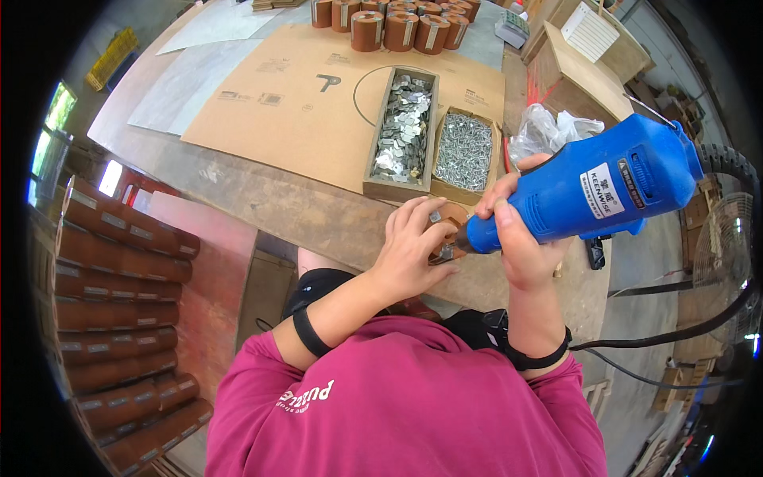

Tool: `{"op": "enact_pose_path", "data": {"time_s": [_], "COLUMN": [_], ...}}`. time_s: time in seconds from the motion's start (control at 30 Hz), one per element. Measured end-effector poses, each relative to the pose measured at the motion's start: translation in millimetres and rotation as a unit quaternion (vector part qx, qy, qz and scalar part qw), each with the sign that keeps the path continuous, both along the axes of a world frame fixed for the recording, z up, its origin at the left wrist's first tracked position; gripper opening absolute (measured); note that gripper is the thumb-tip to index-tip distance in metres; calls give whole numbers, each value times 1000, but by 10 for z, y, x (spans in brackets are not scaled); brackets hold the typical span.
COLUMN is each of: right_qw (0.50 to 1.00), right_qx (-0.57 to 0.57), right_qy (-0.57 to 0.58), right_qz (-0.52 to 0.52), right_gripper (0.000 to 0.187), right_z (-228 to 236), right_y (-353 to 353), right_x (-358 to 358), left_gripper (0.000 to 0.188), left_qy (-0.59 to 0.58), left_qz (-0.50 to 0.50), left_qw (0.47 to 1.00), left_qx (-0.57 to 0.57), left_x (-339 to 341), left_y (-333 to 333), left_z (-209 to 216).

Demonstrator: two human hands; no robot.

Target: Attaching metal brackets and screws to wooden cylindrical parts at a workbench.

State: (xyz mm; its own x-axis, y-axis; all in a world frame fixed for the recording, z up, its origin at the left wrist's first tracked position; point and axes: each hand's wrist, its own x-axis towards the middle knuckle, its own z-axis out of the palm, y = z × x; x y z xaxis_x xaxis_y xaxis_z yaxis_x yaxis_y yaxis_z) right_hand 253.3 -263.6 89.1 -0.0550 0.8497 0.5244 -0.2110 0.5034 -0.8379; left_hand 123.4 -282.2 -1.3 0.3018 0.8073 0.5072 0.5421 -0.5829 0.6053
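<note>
Round brown stiff-looking piece (456, 212): sits on brown wooden table (306, 216); hold by sides
Left hand (409, 248): curls round piece
Big blue plastic tool (568, 187): seems heavy; hold round body
Right hand (524, 248): wraps round tool's front

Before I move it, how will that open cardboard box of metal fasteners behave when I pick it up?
The cardboard box will probably feel heavy for its size, being filled with small metal fasteners. Its thin walls may flex if gripped at the rim. With its top open, tilting would likely spill some.
</note>
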Motion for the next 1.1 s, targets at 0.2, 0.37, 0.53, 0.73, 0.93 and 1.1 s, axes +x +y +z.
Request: {"op": "enact_pose_path", "data": {"time_s": [0.2, 0.37, 0.53, 0.73, 0.93, 1.1], "right_qw": [999, 999, 999, 999, 1000, 997], "right_qx": [5, 5, -1, -12, -15, 16], "right_qy": [-44, -43, -42, -43, 15, 81], "right_qz": [15, 15, 13, 10, 14, 6], "right_gripper": [44, 44, 44, 44, 48, 50], "right_z": [37, 20, 10, 11, -45, 110], "right_y": [-9, 5, 17, 10, 33, -23], "right_x": [-53, -56, -50, -39, 43, 206], "left_gripper": [41, 38, 36, 36, 35, 35], "left_qy": [-55, -73, -73, -66, -53, -51], "left_qz": [-11, -15, -10, -17, -18, -27], "left_qw": [998, 997, 997, 998, 998, 998], "left_qx": [0, -21, -11, -9, 18, 2], "left_x": [51, 74, 79, 83, 67, 49], "left_y": [72, 66, 66, 77, 71, 80], "left_z": [-169, -152, -151, -177, -107, -112]}}
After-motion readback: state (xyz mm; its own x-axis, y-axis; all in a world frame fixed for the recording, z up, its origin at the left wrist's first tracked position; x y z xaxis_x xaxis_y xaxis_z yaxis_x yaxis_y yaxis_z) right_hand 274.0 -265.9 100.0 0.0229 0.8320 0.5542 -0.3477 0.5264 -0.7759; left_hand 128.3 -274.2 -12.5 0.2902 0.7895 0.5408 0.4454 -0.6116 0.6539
